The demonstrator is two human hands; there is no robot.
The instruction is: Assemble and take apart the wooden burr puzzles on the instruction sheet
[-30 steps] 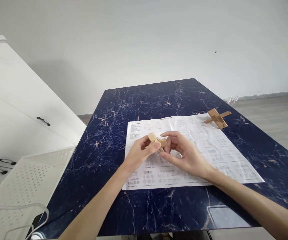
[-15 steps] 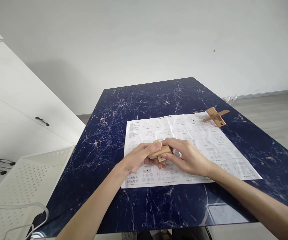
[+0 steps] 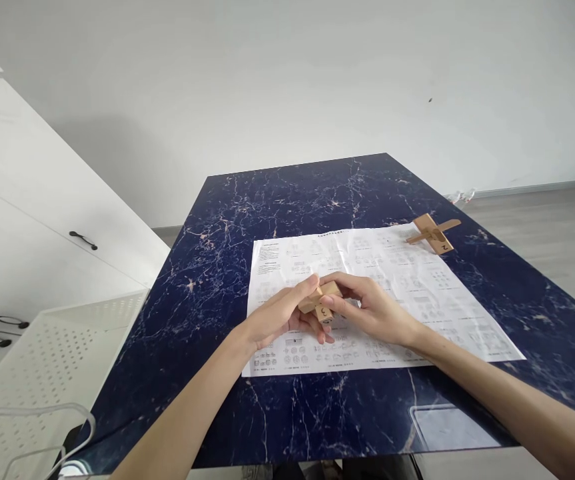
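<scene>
Both hands meet over a printed instruction sheet (image 3: 417, 293) on a dark blue marbled table (image 3: 277, 200). My left hand (image 3: 280, 313) and my right hand (image 3: 372, 310) pinch a small set of interlocked wooden puzzle pieces (image 3: 321, 300) between their fingertips, just above the paper. One block's end face bears a dark mark. A second assembled wooden cross (image 3: 433, 233), marked with a 2, lies at the sheet's far right corner, out of reach of either hand.
A white perforated tray (image 3: 42, 360) with a clear wire handle stands at the table's left edge. A white cabinet (image 3: 27, 200) with black handles rises behind it. A clear flat cover (image 3: 447, 427) lies near the table's front right edge.
The hands lowered the wooden pieces toward the sheet, then turned them so the marked end face shows. The cross at the far right stayed put.
</scene>
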